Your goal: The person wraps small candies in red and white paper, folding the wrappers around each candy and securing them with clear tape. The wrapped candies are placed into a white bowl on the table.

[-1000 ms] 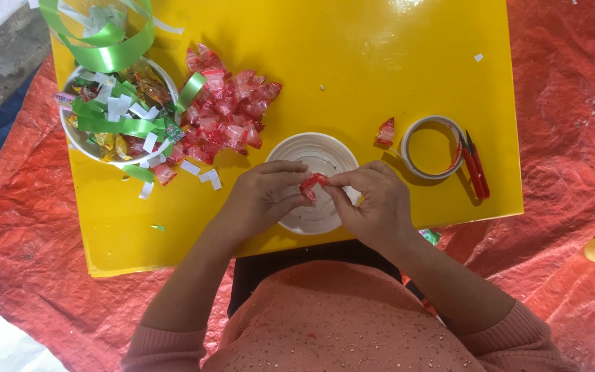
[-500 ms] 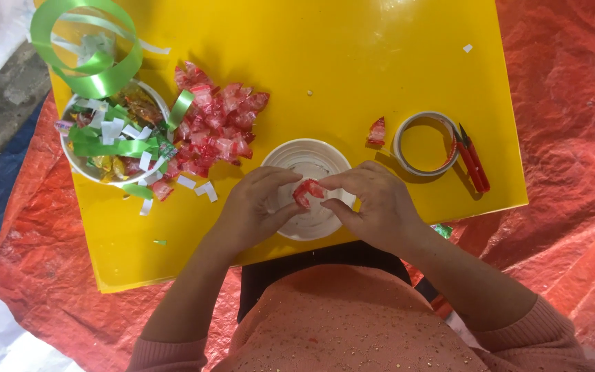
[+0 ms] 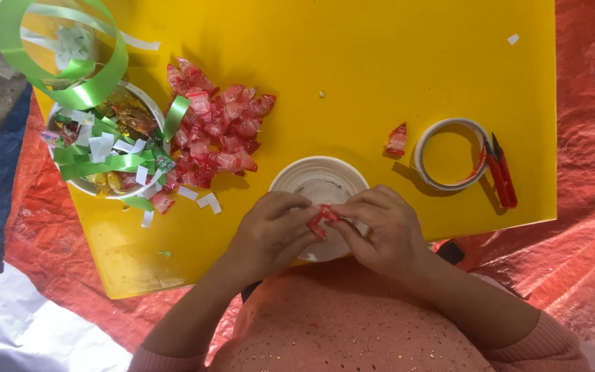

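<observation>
Both of my hands meet over a white round lid [image 3: 315, 180] at the near edge of a yellow table [image 3: 352, 76]. My left hand [image 3: 270, 231] and my right hand [image 3: 383, 231] pinch a small red folded wrapper piece [image 3: 321, 219] between their fingertips, one hand on each end. A heap of red folded wrapper pieces [image 3: 215, 131] lies to the left of the lid. One single red piece [image 3: 397, 139] lies to the right of it.
A white bowl [image 3: 101, 148] with green and white strips and wrappers stands at the left, with a green ribbon loop [image 3: 56, 52] above it. A tape roll [image 3: 451, 155] and red snips [image 3: 501, 173] lie at the right. Red sheeting [image 3: 587, 138] surrounds the table.
The view has drifted slightly. My hands stay over the white lid and keep working the red piece between the fingertips; nothing else on the table has moved.
</observation>
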